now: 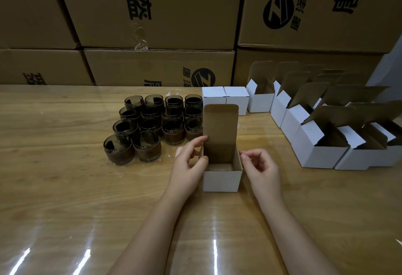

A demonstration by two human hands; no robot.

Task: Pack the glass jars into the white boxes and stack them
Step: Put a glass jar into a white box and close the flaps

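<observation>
**Open box at centre frame, one hand on each side**

- The open white box (222,178) sits just below the middle of the frame, square to the near edge. Its lid flap stands upright at the back. The outside is smooth white card and the inside is raw brown card. A brown floor shows inside.
- The left hand (189,161) is against the box's left wall with its fingers curled. The thumb lies on the top edge of the wall and the index fingertip is on the left edge of the lid, so it holds that side.
- The right hand (261,166) is at the right wall, fingers loosely curled, with a fingertip at the top right rim. Cannot tell whether it pinches the card or only touches it.
- The glass jars (150,126) are left of centre, in tight rows that touch. They are short, round, dark smoky glass with brownish bases. The nearest row ends just beside the left hand.
- Two closed white boxes (225,98) stand side by side directly behind the raised lid.
- The open-lidded white boxes (319,155) run in packed diagonal rows down the right side, flaps up and sharp-cornered. A narrow strip of bare tabletop separates them from the right hand.
- The table (65,187) is pale wood grain under glossy clear film (87,259) that streaks with glare. Wide open room lies at lower left and along the bottom edge.
- Brown cartons (156,13) form a wall across the top of the frame. They are matte corrugated card with black print.
</observation>
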